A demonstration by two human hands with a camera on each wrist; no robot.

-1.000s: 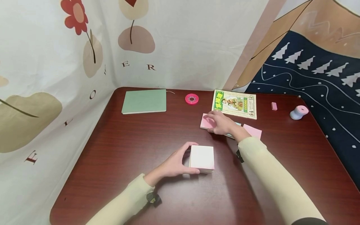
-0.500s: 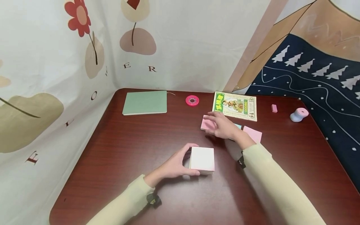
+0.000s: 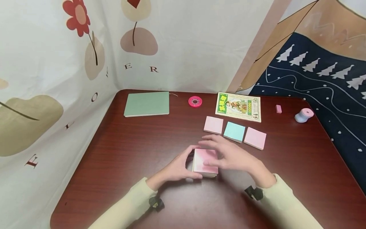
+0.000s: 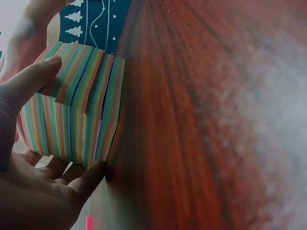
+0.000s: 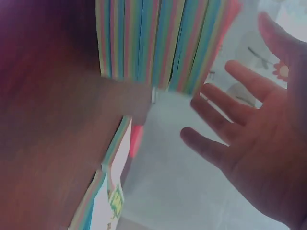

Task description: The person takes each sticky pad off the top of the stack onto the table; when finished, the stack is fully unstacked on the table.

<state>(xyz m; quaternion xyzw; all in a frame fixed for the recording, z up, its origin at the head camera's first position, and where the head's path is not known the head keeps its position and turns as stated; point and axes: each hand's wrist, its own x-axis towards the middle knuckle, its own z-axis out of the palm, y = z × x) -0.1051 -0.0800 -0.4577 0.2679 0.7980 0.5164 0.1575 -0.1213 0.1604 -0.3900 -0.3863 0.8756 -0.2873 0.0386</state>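
Cloth [image 3: 186,60] letters F, O, E and R are legible; the booklet's [image 3: 238,106] print is unclear. Left hand [image 3: 178,166] grips the note stack [image 3: 203,168], mid-counter [image 3: 137,140], from nine o'clock. Right hand [image 3: 233,156], earlier at the pink pad [image 3: 213,124] towards twelve, now reaches over the stack, fingers wide.

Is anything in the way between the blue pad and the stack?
Yes, the right hand: in the head view, it lies across the line from the blue pad to the stack, partly over the stack. Nothing else visible stands between them.
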